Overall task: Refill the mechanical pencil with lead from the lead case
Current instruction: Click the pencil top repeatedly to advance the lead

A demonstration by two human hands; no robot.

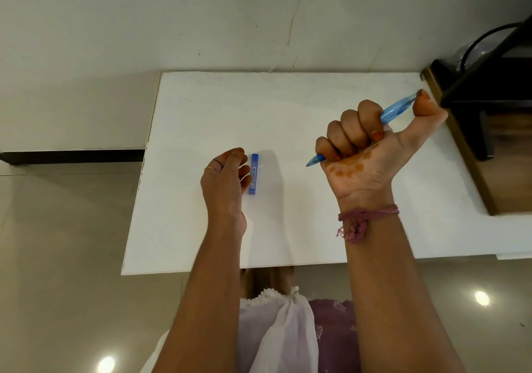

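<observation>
Pencil: blue mechanical pencil, clenched in fist of right hand, raised above desk; tip points toward left hand, thumb on rear cap.
Lead case: blue, flat on desk, just beside fingertips of left hand.
Left grip: released, fingers loosely curled.
Label: white print on case, illegible.

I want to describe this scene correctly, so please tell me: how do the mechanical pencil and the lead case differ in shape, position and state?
The mechanical pencil is long and round with a pointed tip; the lead case is short, flat and rectangular. The pencil is held tilted above the table in the right hand; the case lies flat on the table, beside the left hand, which does not grip it. Both are blue plastic.
</observation>
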